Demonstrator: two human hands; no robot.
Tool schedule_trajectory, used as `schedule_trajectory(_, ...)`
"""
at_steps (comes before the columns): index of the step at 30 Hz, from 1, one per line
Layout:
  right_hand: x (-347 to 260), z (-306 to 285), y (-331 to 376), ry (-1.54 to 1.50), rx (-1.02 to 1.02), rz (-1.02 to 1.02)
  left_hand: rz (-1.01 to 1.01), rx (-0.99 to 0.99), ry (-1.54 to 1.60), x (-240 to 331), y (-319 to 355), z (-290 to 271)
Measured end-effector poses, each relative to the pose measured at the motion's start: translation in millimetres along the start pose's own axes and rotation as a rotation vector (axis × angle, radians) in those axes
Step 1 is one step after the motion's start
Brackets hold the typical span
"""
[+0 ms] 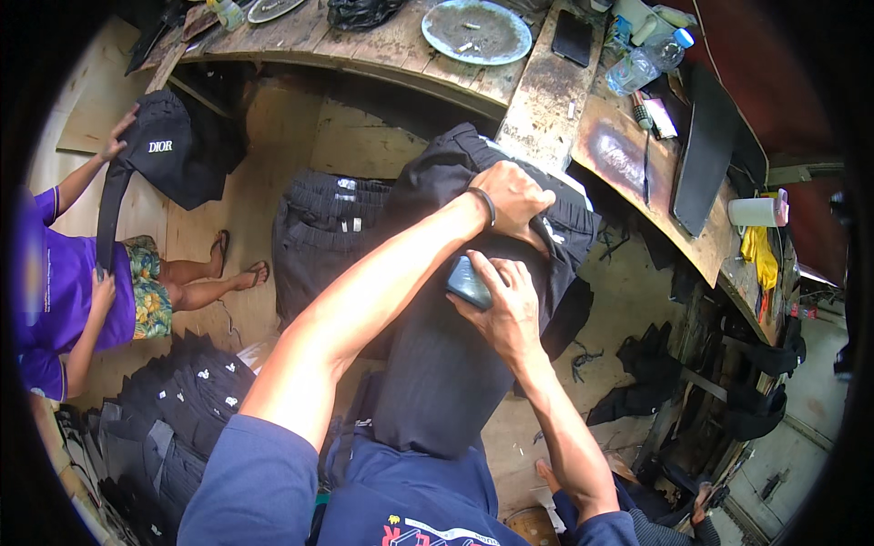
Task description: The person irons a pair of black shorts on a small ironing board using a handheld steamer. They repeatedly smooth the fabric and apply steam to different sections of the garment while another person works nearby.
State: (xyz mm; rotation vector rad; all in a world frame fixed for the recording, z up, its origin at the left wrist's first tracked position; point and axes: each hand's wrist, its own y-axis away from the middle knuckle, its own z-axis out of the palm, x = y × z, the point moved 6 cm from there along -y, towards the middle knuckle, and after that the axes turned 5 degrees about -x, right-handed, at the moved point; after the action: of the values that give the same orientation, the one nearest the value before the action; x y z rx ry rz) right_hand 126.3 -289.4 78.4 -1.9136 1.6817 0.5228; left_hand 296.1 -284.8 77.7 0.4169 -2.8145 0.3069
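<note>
Black trousers [446,364] with an elastic waistband stretch from the workbench toward my body. My left hand [514,196], a dark band on its wrist, is closed at the waistband end, gripping the cloth. Below it, my right hand [512,305] holds a smooth dark blue-grey block [470,282] with rounded corners over the trousers; its exact kind is unclear. A pale board edge [572,187] shows beside the waistband, mostly covered by cloth. More folded black trousers [332,214] with small white labels lie just to the left.
A worn wooden bench [364,41] curves across the back, bearing a plate [476,32], phone [572,38], bottle [650,62] and dark flat panel [706,150]. At left, another person [91,282] holds a black garment [173,150]. Black clothes [177,405] are heaped at lower left.
</note>
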Motion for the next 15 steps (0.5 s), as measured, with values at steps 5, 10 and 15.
schedule_trajectory(5,-60,15,73,0.003,-0.125,0.087,-0.002,0.027,-0.011,2,0,-1)
schedule_trajectory(10,-133,22,123,-0.201,-0.376,-0.036,-0.031,0.038,-0.002,2,1,-3)
schedule_trajectory(15,-70,-8,42,-0.037,-0.165,-0.034,-0.038,0.008,-0.015,1,-1,1)
